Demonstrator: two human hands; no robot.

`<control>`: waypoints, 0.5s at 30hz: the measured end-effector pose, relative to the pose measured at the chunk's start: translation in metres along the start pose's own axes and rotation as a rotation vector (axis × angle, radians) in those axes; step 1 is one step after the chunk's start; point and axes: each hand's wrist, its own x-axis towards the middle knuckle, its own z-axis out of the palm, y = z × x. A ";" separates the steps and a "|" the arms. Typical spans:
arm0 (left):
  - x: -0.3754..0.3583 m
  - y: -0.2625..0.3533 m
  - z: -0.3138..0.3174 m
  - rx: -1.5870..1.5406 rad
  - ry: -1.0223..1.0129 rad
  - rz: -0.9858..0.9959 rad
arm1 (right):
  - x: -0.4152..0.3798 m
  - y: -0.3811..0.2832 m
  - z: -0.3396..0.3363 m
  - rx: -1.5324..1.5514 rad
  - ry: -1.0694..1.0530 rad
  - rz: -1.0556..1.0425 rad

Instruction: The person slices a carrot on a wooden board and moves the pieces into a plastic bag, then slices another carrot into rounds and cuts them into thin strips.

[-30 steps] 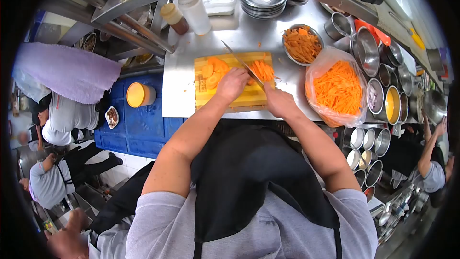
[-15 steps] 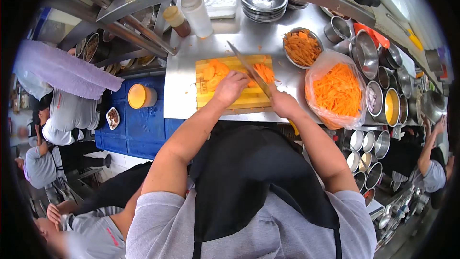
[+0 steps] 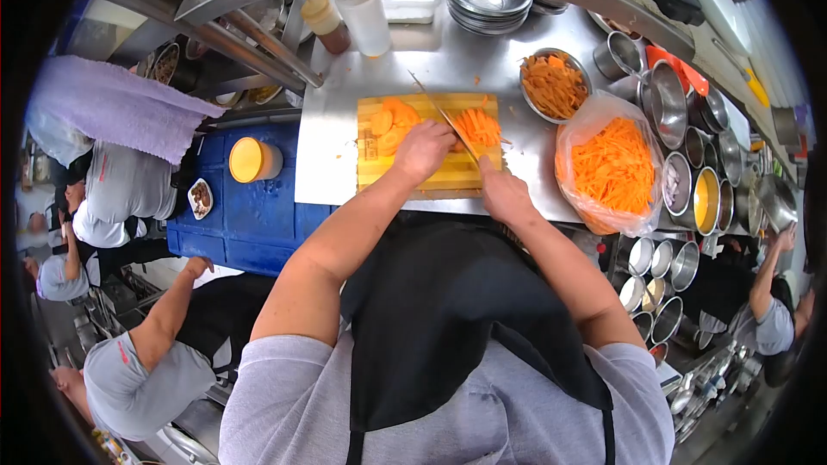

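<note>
On the yellow cutting board (image 3: 379, 178) lie round carrot slices (image 3: 394, 114) at the left and cut carrot strips (image 3: 479, 127) at the right. My right hand (image 3: 506, 195) is closed around the handle of a large kitchen knife (image 3: 451, 123), its blade pointing up and left across the board. Close against the blade's left side, my left hand (image 3: 425, 150) presses down on carrot with its fingers bent together; most of that piece is hidden under the fingers. The knife's edge is over the carrot between the slices and the strips.
Right of the board are a clear bag of shredded carrot (image 3: 613, 164) and a metal bowl of carrot pieces (image 3: 553, 84). Squeeze bottles (image 3: 363, 19) and stacked metal bowls (image 3: 488, 7) stand behind. A co-worker (image 3: 151, 353) is at the lower left, near a blue surface (image 3: 226, 237).
The knife has turned, its blade now showing thinner and more edge-on. My hands stay at the board. The co-worker at lower left has moved and stretches an arm toward the blue surface.
</note>
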 end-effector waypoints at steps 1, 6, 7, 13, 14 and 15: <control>-0.001 -0.001 0.000 -0.005 0.002 0.011 | 0.005 -0.001 -0.002 -0.004 0.013 -0.011; -0.003 -0.001 0.004 -0.026 0.002 0.008 | -0.021 -0.010 -0.023 -0.019 -0.011 -0.004; -0.003 -0.001 0.005 -0.026 0.015 -0.001 | -0.021 -0.007 -0.013 -0.006 -0.005 0.001; -0.007 0.000 0.003 -0.004 0.012 -0.014 | 0.002 -0.014 -0.019 -0.008 -0.006 0.003; -0.004 0.000 0.003 0.000 0.002 -0.014 | 0.000 -0.015 -0.028 -0.024 -0.021 -0.017; -0.003 -0.001 0.004 -0.002 0.004 -0.010 | -0.004 -0.015 -0.027 -0.026 -0.018 -0.014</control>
